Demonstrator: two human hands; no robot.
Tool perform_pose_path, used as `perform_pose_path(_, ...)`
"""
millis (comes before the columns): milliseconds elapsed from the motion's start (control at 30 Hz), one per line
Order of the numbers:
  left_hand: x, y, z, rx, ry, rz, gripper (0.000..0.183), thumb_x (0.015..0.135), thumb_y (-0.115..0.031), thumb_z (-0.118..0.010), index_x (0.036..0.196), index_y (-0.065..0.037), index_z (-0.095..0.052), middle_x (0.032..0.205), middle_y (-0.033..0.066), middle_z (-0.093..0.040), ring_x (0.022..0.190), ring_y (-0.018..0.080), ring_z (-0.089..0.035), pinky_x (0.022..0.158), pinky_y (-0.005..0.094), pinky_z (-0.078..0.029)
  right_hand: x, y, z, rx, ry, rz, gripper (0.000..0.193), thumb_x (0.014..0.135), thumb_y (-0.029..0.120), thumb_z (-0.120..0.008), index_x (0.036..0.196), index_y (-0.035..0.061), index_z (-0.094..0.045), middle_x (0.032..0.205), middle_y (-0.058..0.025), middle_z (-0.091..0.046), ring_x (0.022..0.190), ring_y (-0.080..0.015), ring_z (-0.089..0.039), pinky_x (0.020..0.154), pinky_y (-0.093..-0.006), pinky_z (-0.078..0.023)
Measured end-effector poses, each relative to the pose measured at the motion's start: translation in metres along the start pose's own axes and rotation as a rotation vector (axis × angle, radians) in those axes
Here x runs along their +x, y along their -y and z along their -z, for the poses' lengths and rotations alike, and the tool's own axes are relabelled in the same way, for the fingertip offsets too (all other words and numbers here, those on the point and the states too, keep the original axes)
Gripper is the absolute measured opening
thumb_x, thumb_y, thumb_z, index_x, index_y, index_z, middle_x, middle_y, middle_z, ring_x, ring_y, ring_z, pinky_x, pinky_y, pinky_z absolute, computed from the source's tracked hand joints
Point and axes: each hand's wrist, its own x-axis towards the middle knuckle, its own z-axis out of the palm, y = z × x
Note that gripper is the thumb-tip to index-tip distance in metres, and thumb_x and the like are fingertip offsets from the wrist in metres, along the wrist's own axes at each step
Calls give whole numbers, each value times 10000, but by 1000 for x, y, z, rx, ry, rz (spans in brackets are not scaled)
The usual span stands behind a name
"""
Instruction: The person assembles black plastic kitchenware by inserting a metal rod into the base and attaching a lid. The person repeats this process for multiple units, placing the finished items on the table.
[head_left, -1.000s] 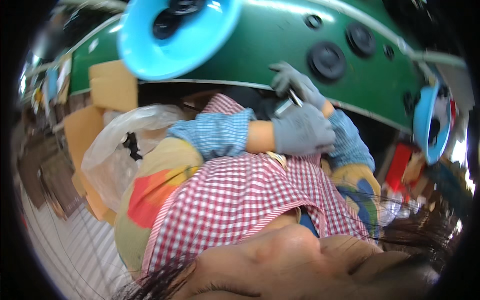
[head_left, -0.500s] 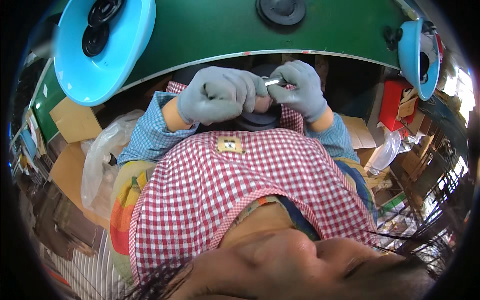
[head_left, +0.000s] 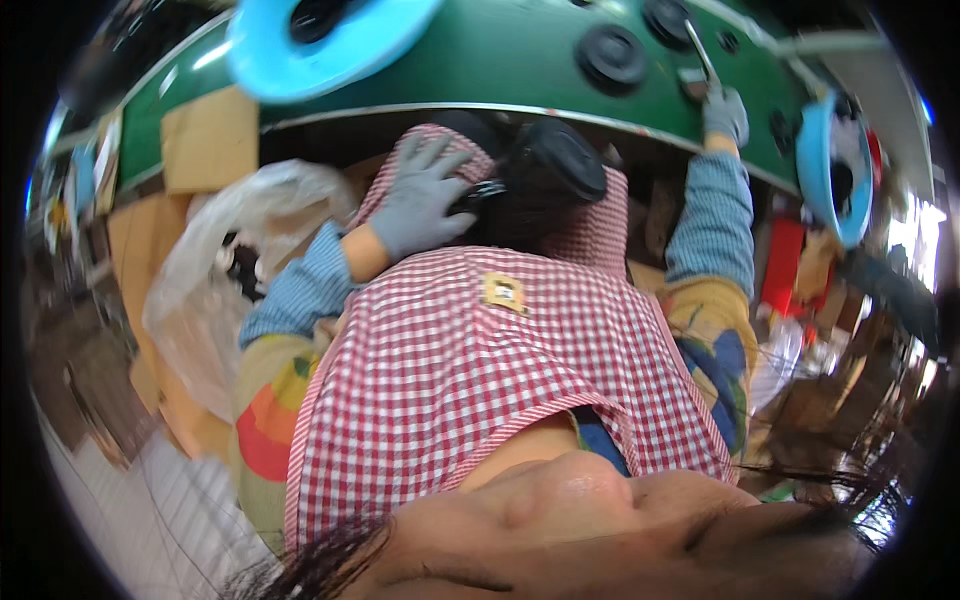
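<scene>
My left hand [head_left: 420, 195], in a grey glove, rests over the lap on the red checked apron [head_left: 500, 370], its fingers spread. Close to its fingertips and thumb is a small dark piece [head_left: 480, 196], blurred. Between the knees stands a black round part [head_left: 565, 162], its lower side in shadow. My right hand [head_left: 727, 115], gloved too, is stretched over the green table, its fingers closed on the near end of a slim shiny metal tool [head_left: 704, 52]. Its exact kind cannot be made out. Two black ribbed discs, one nearer [head_left: 611, 57] and one farther [head_left: 667, 20], lie beside the tool.
At the far left, a blue basin [head_left: 330, 70] with black parts sits on the green table [head_left: 480, 60]. Another blue basin [head_left: 815, 175] stands at the right edge. A clear plastic bag [head_left: 200, 300] and cardboard [head_left: 210, 140] are at my left, a red box [head_left: 783, 262] at my right.
The hands were together above the lap with a shiny metal piece between them. Now they are apart: the left has lowered, opened, and the right has reached far right over the table.
</scene>
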Motion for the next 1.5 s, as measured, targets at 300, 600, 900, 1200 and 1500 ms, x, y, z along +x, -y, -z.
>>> perform_pose_path(300, -10, -16, -18, -540, -28, 224, 393, 797, -328, -744, 1042, -21, -736, 1205, 172, -649, 1137, 347, -620, 974, 441, -514, -280, 196, 104, 502, 843, 1368, 776, 818, 236, -789, 1496, 26, -476, 1405, -231, -580, 1236, -395, -587, 1062, -479, -449)
perform_pose_path(600, -281, 172, 145, -577, 137, 1295, 482, 901, -464, -645, 1189, -89, -736, 1086, 157, -758, 950, 262, -725, 842, 367, -555, -329, 180, 73, -228, 528, 1566, 500, 770, 149, -669, 1269, 160, -635, 942, -74, -653, 903, -294, -645, 748, -457, -523)
perform_pose_path(900, -462, 202, -103, 117, 328, 1737, 836, 918, -598, -565, 1623, -276, -253, 1655, 182, -294, 1524, 431, -245, 1220, 573, -267, -179, 174, 57, 784, 537, 1023, 279, 849, -139, -584, 1050, 35, -667, 927, -28, -667, 909, -121, -635, 814, -278, -519)
perform_pose_path(1200, -419, 166, -64, -130, -129, 1628, 752, 807, -289, -792, 1454, -108, -454, 1374, 201, -559, 1220, 372, -600, 1058, 483, -483, -173, 154, 87, 1092, 729, 538, 389, 814, -213, -481, 1091, -3, -656, 1042, -23, -701, 974, -118, -644, 895, -270, -529)
perform_pose_path(1500, -132, 2, 101, -1354, -420, 292, 629, 806, -99, -767, 1386, 3, -544, 1450, 198, -517, 1327, 282, -542, 1090, 406, -468, -192, 171, 75, 1402, 774, 657, 286, 858, -195, -511, 998, -27, -694, 1100, -144, -713, 1015, -237, -698, 882, -360, -612)
